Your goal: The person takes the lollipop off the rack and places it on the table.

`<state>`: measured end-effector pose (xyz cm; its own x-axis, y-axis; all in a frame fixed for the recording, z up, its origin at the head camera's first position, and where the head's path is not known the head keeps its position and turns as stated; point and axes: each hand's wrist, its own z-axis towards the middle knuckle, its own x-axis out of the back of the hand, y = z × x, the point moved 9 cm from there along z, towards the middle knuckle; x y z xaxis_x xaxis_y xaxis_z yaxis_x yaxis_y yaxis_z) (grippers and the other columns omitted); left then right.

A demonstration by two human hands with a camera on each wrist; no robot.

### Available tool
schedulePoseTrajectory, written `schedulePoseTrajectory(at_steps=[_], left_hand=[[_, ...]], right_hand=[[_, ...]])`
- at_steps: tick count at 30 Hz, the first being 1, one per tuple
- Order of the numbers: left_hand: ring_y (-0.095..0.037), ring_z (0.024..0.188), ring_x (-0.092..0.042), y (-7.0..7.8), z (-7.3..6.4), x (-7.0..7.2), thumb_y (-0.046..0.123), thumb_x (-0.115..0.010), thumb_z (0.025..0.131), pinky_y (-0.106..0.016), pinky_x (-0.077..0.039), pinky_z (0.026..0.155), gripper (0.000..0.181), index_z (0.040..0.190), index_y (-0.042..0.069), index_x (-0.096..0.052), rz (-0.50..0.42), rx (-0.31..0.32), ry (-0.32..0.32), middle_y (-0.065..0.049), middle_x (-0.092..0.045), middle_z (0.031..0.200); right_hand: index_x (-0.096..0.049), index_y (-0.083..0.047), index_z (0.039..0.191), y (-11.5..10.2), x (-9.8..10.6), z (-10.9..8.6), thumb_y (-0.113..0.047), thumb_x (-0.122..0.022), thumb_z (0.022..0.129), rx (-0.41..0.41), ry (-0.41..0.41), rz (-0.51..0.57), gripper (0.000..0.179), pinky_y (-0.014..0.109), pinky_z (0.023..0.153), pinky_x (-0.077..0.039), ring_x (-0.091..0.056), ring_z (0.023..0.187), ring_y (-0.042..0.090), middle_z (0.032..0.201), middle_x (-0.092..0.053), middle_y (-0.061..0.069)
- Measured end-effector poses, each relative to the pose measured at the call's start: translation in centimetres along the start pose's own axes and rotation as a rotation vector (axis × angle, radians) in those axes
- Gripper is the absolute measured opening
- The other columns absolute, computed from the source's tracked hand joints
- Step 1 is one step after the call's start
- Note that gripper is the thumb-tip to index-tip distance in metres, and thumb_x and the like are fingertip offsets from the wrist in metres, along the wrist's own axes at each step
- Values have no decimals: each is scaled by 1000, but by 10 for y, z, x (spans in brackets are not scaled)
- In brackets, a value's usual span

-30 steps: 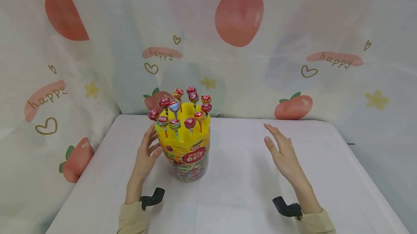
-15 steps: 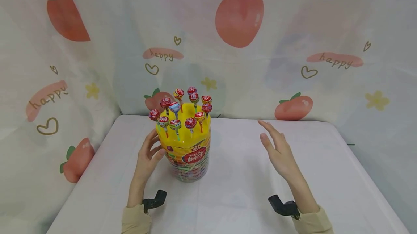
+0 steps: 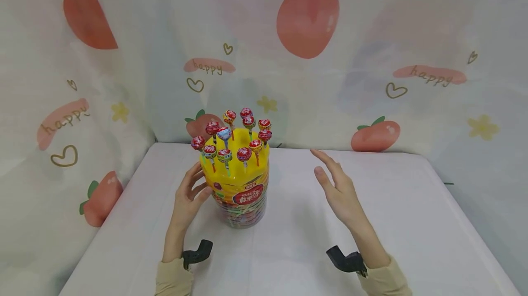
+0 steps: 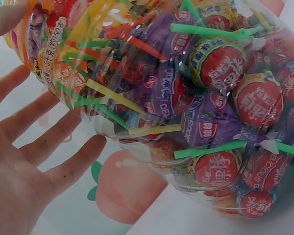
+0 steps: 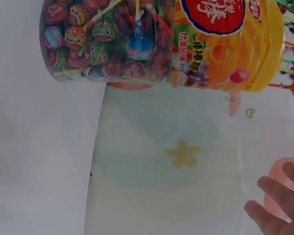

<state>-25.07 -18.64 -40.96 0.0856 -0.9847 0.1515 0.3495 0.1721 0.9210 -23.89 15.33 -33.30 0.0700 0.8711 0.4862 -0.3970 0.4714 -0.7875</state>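
Note:
A clear plastic jar (image 3: pixel 244 216) full of wrapped lollipops stands upright left of centre on the table. Several lollipops (image 3: pixel 244 154) stick up by their sticks from its yellow lid (image 3: pixel 235 176). My left hand (image 3: pixel 185 204) is at the jar's left side, with spread fingers reaching along its wall. In the left wrist view, the fingertips (image 4: pixel 99 143) lie right at the clear wall, and lollipops with green and yellow sticks show inside. Held in the air to the right of the jar, my right hand (image 3: pixel 342 193) has extended fingers and nothing in them.
The table (image 3: pixel 284 259) has a white cover. Behind it and along the left hangs a pale printed cloth (image 3: pixel 255 16) with fruit, hearts and "happy" lettering. Each wrist carries a black camera mount (image 3: pixel 346 260).
My right hand has moved left, closer to the jar. The left hand stays by the jar's side, and the jar keeps its place. The head view has shifted slightly.

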Motion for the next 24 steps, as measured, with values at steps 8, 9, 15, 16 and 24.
schedulePoseTrajectory(at_steps=[8,9,15,16,24], left_hand=[[-5,125,-47,1,0,1,-2,-62,88,-15,-46,98,65,146,15,-38,-14,18,-1,12,-44,139],[-5,125,-47,1,0,1,-2,-62,88,-15,-46,98,65,146,14,-38,-17,17,-2,12,-44,139],[-4,124,-47,1,0,1,-1,-62,88,-17,-46,100,65,146,14,-38,-20,26,-2,10,-44,140],[-4,124,-47,0,0,1,-1,-62,88,-18,-46,100,65,146,15,-38,-19,31,-1,9,-44,140],[-4,126,-46,-1,0,1,2,-63,89,-30,-47,105,65,146,17,-38,1,53,-13,1,-43,145]], right_hand=[[-50,-21,138,-13,-7,9,-22,-51,100,5,104,109,39,49,113,-31,-40,138,15,142,-52,0],[-51,-20,138,-15,-7,11,-21,-52,99,7,118,129,38,47,114,-31,-40,137,14,141,-53,0],[-53,-16,135,-23,-14,20,-17,-57,97,13,151,222,39,38,113,-38,-47,133,12,137,-57,1],[-53,-15,135,-25,-16,21,-16,-58,96,17,154,230,39,38,112,-39,-48,132,12,136,-57,2],[-56,-5,129,-44,-22,32,-3,-63,90,123,204,331,40,24,103,-46,-56,115,12,125,-61,14]])
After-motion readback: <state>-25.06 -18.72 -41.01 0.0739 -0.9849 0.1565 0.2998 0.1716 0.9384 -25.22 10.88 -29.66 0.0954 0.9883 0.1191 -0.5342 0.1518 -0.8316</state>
